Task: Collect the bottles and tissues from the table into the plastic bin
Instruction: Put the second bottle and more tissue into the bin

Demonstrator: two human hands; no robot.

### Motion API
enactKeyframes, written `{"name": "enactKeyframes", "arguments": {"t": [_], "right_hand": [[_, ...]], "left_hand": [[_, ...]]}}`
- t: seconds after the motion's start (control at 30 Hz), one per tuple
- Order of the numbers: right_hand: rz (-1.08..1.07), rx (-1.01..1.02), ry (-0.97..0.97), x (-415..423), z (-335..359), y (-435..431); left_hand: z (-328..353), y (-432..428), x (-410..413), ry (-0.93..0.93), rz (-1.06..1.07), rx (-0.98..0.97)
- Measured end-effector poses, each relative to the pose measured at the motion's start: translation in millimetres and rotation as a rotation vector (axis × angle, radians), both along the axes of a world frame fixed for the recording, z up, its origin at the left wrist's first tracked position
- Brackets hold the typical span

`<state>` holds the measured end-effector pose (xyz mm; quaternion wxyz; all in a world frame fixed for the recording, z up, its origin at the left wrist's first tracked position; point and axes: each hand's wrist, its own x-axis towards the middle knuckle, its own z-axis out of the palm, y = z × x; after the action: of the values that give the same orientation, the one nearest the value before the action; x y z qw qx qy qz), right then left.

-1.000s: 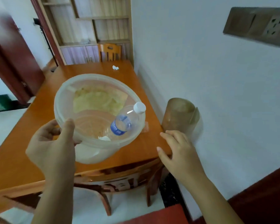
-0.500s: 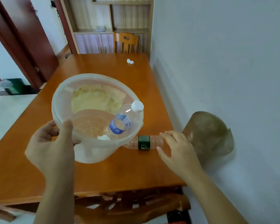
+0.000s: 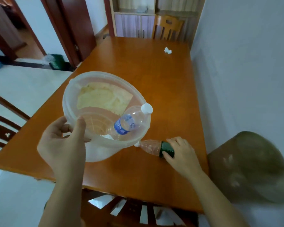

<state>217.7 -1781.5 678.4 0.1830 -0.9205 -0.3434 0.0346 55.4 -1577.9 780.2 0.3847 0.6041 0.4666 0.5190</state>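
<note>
My left hand (image 3: 65,143) grips the near rim of a translucent plastic bin (image 3: 75,95), held tilted above the wooden table (image 3: 162,89). Inside the bin a clear bottle with a blue label (image 3: 129,122) leans against the right wall, its white cap at the rim, and a bit of white tissue (image 3: 107,136) lies at the bottom. A clear bottle with a green label (image 3: 156,147) lies on its side on the table just right of the bin, and my right hand (image 3: 181,153) is closed around its labelled end. A crumpled white tissue (image 3: 168,50) lies at the table's far right.
The table's right edge runs along a white wall. A brownish translucent object (image 3: 252,166) sits blurred at the near right corner. A wooden chair (image 3: 168,28) stands at the far end, another chair (image 3: 138,210) at the near edge, and a third (image 3: 3,122) at the left.
My right hand went from resting at the table's near right edge to closing around the green-label bottle. The view moved forward over the table. The bin stays in my left hand.
</note>
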Motion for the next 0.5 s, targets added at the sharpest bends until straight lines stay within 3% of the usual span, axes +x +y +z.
{"name": "enactKeyframes", "arguments": {"t": [0.5], "right_hand": [[0.139,-0.1,0.124,39,-57,34]], "left_hand": [[-7,-17,0,0.082,0.124,-0.025]]}}
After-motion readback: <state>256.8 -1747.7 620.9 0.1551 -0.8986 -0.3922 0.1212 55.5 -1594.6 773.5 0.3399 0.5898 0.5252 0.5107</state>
